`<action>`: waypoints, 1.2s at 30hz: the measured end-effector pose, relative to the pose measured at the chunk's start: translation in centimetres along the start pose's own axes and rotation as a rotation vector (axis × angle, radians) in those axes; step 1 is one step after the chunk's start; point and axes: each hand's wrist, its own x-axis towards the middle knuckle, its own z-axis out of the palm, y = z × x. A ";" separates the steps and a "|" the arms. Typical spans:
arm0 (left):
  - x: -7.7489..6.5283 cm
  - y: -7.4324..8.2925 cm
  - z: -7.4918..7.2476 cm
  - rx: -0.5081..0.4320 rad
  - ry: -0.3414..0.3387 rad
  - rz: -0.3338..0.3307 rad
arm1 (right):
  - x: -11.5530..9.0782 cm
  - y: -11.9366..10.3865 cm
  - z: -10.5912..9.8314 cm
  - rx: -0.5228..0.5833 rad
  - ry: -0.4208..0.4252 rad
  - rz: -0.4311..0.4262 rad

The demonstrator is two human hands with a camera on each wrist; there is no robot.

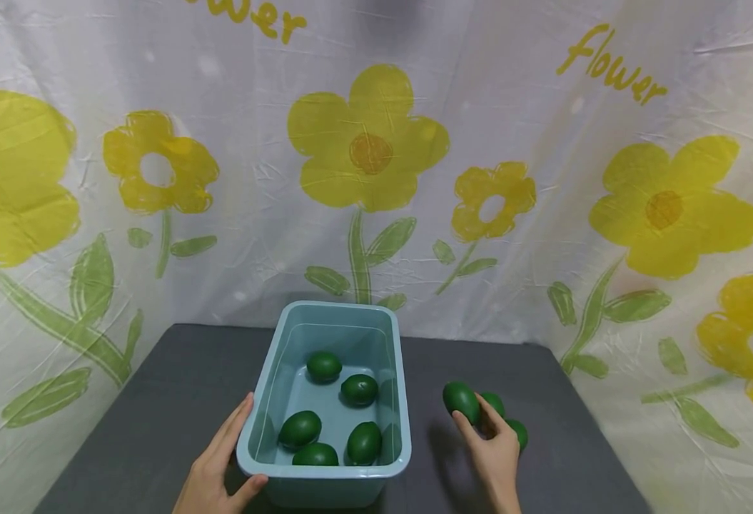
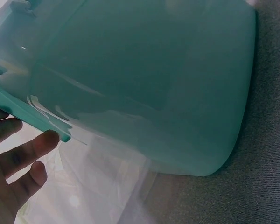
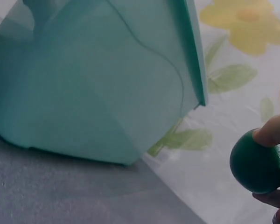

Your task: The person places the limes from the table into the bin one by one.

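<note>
A light blue plastic bin (image 1: pixel 330 471) stands on the dark tabletop with several green limes lying inside, one of them a lime (image 1: pixel 360 390) towards the right wall. At the bin's near left corner my left hand (image 1: pixel 218 464) rests against the rim, fingers extended along the left side and thumb at the front edge; the left wrist view shows the fingers (image 2: pixel 30 151) beside the rim. To the right of the bin, my right hand (image 1: pixel 494 446) pinches a lime (image 1: pixel 461 402) between thumb and fingers. In the right wrist view that lime (image 3: pixel 255 163) appears at the right edge.
Two more limes lie beyond and beside my right hand, a lime (image 1: pixel 492 405) and a lime (image 1: pixel 518 433), both partly hidden by it. A white curtain (image 1: pixel 248 235) printed with yellow flowers surrounds the grey tabletop (image 1: pixel 556 428) at the back and sides.
</note>
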 end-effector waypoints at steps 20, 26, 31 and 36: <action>0.0 0.0 0.0 -0.019 0.016 0.026 | -0.6 -2.7 0.2 0.105 0.033 -0.041; 0.1 0.0 0.0 -0.021 0.019 0.032 | -0.7 -3.6 0.5 0.163 0.006 -0.041; 0.1 -0.1 0.0 -0.017 0.014 0.031 | -0.8 -3.9 0.9 0.163 0.015 -0.050; 0.0 -0.1 0.0 -0.011 0.017 0.027 | -0.8 -4.5 1.3 0.175 0.016 -0.042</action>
